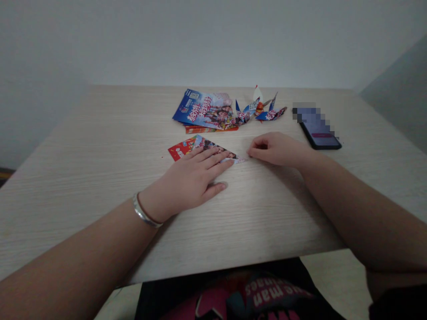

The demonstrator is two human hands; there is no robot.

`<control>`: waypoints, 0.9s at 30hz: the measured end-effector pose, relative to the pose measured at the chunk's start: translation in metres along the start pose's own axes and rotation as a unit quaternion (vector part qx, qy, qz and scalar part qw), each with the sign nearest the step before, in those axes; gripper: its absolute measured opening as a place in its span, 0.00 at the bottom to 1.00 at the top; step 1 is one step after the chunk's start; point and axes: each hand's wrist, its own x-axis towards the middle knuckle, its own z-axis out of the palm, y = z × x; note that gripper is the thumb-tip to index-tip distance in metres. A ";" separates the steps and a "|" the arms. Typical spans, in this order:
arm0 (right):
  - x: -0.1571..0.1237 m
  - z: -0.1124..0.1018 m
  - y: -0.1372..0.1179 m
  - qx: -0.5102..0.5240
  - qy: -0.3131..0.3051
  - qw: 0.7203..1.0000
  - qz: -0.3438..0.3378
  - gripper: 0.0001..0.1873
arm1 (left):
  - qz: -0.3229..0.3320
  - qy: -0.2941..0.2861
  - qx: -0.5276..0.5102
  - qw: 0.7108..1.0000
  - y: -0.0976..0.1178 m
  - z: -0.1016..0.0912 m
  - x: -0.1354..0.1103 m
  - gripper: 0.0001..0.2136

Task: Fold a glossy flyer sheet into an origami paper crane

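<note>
A printed leaflet (216, 149), partly folded into a pointed shape, lies on the table with its red side showing at the left end. My left hand (191, 180) rests flat over it, fingers stretched out and slightly apart, covering its middle. At the thin right tip of the leaflet, my right hand (273, 149) has its thumb and fingertips pinched together. The fingers partly hide that tip.
Behind the hands, a stack of blue printed leaflets (200, 109) lies beside folded paper cranes (271, 113). A phone (318, 129) sits at the right. The pale wooden table (83, 155) reaches back to a white wall (213, 40).
</note>
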 end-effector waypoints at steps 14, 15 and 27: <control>0.003 0.011 0.000 0.057 0.024 0.998 -0.010 0.09 | -0.001 0.004 -0.007 1.000 0.000 0.001 0.000 0.29; 0.004 0.011 0.001 0.062 0.019 0.998 -0.012 0.09 | 0.000 0.004 -0.007 1.000 0.000 0.001 0.000 0.29; 0.008 0.000 0.017 0.094 -0.053 0.994 -0.028 0.09 | 0.003 0.007 -0.004 1.000 0.001 0.002 0.001 0.29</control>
